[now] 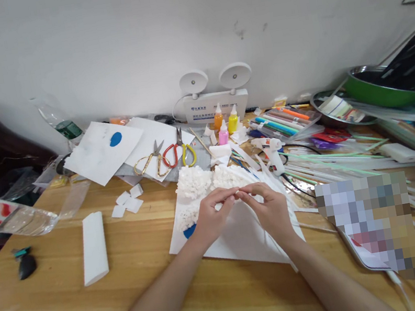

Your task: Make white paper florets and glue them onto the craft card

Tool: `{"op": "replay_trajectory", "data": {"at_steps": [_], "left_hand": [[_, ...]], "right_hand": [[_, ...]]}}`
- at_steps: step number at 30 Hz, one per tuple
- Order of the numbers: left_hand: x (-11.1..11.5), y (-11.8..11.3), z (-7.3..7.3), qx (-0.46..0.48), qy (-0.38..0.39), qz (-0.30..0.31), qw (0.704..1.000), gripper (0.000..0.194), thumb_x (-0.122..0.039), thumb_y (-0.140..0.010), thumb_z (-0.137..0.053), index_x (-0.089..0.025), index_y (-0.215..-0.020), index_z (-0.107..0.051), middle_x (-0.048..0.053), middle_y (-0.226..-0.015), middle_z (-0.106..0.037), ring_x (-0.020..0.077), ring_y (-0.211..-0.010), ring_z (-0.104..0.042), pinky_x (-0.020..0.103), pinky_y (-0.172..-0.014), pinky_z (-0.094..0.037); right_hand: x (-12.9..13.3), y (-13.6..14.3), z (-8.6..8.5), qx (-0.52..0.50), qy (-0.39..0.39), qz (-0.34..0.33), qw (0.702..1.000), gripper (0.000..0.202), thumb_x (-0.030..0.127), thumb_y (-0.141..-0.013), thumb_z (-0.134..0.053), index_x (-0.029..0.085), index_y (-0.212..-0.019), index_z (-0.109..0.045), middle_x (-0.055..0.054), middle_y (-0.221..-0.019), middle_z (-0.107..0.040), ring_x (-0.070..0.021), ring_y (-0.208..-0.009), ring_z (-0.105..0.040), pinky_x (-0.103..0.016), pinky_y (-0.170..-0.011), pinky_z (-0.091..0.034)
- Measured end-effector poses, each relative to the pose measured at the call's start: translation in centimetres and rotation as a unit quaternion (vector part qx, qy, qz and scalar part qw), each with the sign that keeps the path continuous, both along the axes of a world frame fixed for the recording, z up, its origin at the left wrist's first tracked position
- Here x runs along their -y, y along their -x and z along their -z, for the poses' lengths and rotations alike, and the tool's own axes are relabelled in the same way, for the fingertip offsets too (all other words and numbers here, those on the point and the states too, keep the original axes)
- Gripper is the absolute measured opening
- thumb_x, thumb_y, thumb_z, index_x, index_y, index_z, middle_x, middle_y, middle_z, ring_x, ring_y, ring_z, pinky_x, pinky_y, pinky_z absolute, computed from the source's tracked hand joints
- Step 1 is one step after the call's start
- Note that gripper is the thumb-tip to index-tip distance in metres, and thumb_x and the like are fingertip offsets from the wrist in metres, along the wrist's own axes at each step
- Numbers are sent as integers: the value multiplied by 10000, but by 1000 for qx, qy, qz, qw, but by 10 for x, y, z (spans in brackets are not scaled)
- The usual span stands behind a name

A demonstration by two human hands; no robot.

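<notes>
My left hand (214,212) and my right hand (268,204) meet at the fingertips, both pinched on a small white piece (237,192), likely paper, mostly hidden by the fingers. Below them lies a white paper sheet (243,249). Fluffy clusters of crumpled white bits rest on it: one cluster (194,181) at the back left, another cluster (227,175) just behind my hands, and a smaller cluster (188,216) beside my left hand. Part of a blue patch (190,231) shows under that smaller one.
Small white paper squares (133,205) and a folded white strip (93,248) lie left. Behind are scissors (156,156), red-and-yellow-handled pliers (179,149) and paint bottles (223,132). A glue gun (271,153) and a phone (367,251) lie right; a water bottle (6,213) intrudes left.
</notes>
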State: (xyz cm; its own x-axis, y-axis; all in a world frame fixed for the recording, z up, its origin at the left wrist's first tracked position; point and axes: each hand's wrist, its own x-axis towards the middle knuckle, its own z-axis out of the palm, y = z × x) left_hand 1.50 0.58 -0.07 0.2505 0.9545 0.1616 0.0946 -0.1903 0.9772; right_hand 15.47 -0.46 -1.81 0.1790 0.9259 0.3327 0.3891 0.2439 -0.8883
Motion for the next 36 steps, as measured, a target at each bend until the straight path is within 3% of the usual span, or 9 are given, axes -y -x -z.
{"op": "replay_trajectory", "data": {"at_steps": [6, 13, 17, 25, 36], "left_hand": [[-1, 1, 0, -22, -14, -5, 1000, 207, -181, -784, -509, -176, -922, -663, 64, -885, -644, 163, -835, -583, 284, -758, -460], [-1, 0, 1, 4, 52, -28, 998, 198, -276, -763, -550, -164, -908, -625, 65, -941, -638, 160, -840, -589, 253, -732, -463], [-3, 0, 1, 12, 42, -30, 999, 140, -280, -750, -566, -150, -782, -607, 49, -807, -623, 150, -787, -577, 248, -713, -454], [-3, 2, -3, -27, -4, -29, 999, 136, -267, -760, -545, -148, -785, -605, 50, -807, -612, 148, -777, -567, 263, -721, -451], [-4, 3, -4, -46, 20, -43, 998, 142, -266, -762, -527, -147, -760, -605, 39, -778, -626, 142, -751, -571, 243, -701, -450]], "right_hand": [[1, 2, -3, 26, -45, -7, 999, 56, 257, -737, -608, 202, -748, -616, -27, -740, -595, -168, -744, -552, -329, -704, -435], [2, 2, -8, 11, -46, -51, 998, 54, 242, -761, -575, 207, -725, -553, -15, -731, -560, -159, -741, -527, -320, -700, -421], [1, 3, -7, -8, -39, -54, 998, 54, 252, -760, -572, 207, -736, -556, -15, -723, -554, -160, -729, -526, -317, -688, -424], [0, 1, -7, -8, -41, -65, 997, 45, 243, -756, -583, 202, -751, -566, -19, -752, -556, -154, -751, -527, -308, -702, -421], [-2, -1, -4, -50, 22, -156, 986, 114, 308, -800, -512, 199, -773, -534, -22, -748, -534, -147, -725, -504, -295, -673, -430]]}}
